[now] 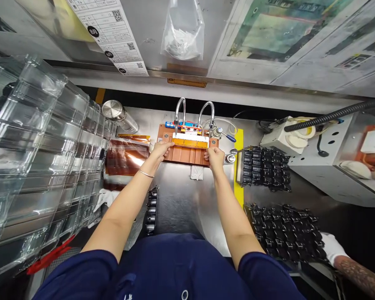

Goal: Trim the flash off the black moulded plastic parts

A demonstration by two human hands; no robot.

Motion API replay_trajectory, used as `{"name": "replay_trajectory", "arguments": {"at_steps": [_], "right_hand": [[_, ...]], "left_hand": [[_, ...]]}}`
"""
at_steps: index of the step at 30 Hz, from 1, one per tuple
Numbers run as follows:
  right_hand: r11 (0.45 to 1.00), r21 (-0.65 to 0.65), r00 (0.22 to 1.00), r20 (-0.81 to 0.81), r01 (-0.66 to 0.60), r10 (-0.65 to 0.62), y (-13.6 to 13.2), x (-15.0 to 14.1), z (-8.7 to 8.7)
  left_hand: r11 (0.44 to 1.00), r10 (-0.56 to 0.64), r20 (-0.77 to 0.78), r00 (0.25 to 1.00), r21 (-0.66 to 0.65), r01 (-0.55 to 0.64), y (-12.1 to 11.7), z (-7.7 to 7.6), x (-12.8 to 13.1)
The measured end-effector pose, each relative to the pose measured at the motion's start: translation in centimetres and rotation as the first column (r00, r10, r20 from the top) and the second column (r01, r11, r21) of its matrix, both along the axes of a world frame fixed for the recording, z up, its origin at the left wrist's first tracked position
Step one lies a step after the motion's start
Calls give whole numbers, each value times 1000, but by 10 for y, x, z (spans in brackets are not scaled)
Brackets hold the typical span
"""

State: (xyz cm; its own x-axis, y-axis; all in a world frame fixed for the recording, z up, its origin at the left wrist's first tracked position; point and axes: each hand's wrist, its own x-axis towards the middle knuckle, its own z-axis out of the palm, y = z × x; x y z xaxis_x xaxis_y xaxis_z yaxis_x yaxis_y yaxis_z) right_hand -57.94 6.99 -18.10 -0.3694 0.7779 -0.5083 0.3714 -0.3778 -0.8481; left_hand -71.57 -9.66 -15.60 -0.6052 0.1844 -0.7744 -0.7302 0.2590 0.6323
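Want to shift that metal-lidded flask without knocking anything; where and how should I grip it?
I'd wrap a hand around the flask just below its round lid, coming from the right: it appears to stand upright, its body looks cylindrical, and the clear plastic trays crowd its left side.

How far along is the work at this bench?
Seemingly partway. Already done: the orange strip has been brought to the brown fixture. In hand: the left hand and right hand hold its opposite ends. Left: the strip has yet to be released. Whether the black ribbed parts on the right are finished or waiting, I cannot tell.
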Motion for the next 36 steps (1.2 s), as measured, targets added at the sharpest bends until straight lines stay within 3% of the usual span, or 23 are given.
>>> {"name": "replay_trajectory", "arguments": {"at_steps": [9, 25, 36], "right_hand": [[999, -40, 1000, 20, 2, -1, 0, -1, 9], [999, -42, 1000, 26, -6, 7, 5, -1, -4], [994, -70, 989, 113, -84, 92, 13, 0, 0]], "left_hand": [[1000, 23, -13, 1000, -10, -23, 6, -6, -3], [1000, -22, -28, 999, 3, 22, 5, -2, -2], [995, -92, -20, 996, -38, 91, 2, -7, -11]]}}
